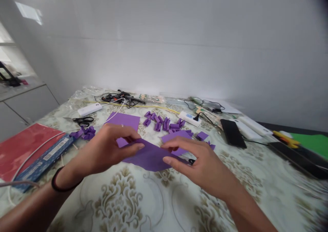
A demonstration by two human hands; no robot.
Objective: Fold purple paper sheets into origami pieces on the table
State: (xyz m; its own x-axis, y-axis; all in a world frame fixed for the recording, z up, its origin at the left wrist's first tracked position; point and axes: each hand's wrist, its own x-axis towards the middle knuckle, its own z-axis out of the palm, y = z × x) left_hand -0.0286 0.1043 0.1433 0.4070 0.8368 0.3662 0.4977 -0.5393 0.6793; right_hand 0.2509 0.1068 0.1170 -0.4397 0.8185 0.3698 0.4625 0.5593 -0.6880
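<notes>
Between my hands, a little above the tablecloth, is a sheet of purple paper (pixel 153 158). My left hand (pixel 112 143) pinches its left upper edge between thumb and fingers. At the right end, my right hand (pixel 197 153) has its thumb and fingers around the sheet's edge. Behind it lie another purple sheet (pixel 125 121) and a smaller purple piece (pixel 178 136). Several small folded purple paper pieces (pixel 165 124) are gathered farther back. Crumpled purple scraps (pixel 88 133) sit to the left, near black-handled scissors (pixel 83 120).
At left are a red packet (pixel 30 146) and a blue barcoded box (pixel 48 160). A white cable crosses there from a white power bank (pixel 89 109). A power strip (pixel 189 118), black phone (pixel 232 133), yellow-handled tool (pixel 285 139) and green sheet (pixel 311 143) lie toward the right.
</notes>
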